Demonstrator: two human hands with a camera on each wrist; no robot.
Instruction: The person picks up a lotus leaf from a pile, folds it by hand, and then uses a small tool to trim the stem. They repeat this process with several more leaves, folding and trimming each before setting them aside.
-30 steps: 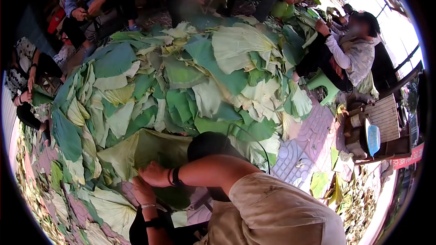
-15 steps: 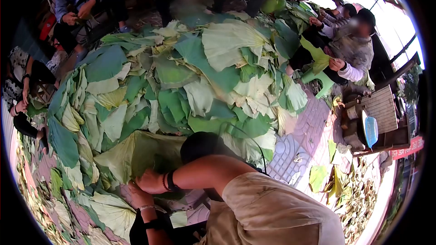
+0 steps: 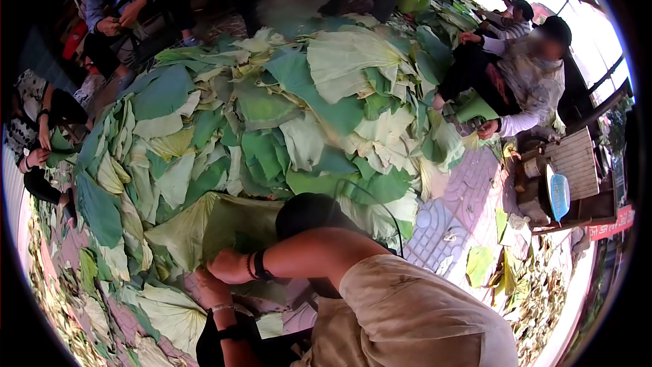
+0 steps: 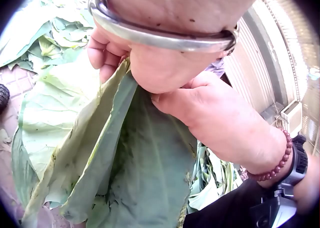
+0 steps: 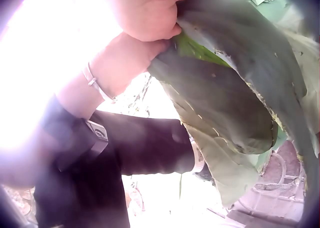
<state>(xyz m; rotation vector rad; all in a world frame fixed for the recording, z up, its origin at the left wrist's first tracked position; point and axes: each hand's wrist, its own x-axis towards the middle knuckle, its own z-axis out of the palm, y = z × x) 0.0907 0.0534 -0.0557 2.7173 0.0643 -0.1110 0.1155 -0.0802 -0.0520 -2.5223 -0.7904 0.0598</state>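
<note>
Green and pale-yellow leaves in a broad heap (image 3: 272, 115) fill the head view, and here at its near edge both hands meet: the left hand (image 3: 212, 287), silver bangle (image 3: 223, 308) at the wrist, sits just below the right hand (image 3: 227, 265), the large leaves (image 3: 193, 231) fanning out beyond them toward the heap. Over to the left wrist view, and the left fingers are curled closed round the gathered leaf edges, while the right thumb pinches close beside, under the left palm; how far the right fingertips wrap round, I cannot tell. The leaves hang down from that grip in open folds. In the right wrist view, the two hands touch at the leaves' gathered end, and the folds spread away from them, above the paving (image 5: 272, 200), beside a dark-clothed leg (image 5: 150, 143).
</note>
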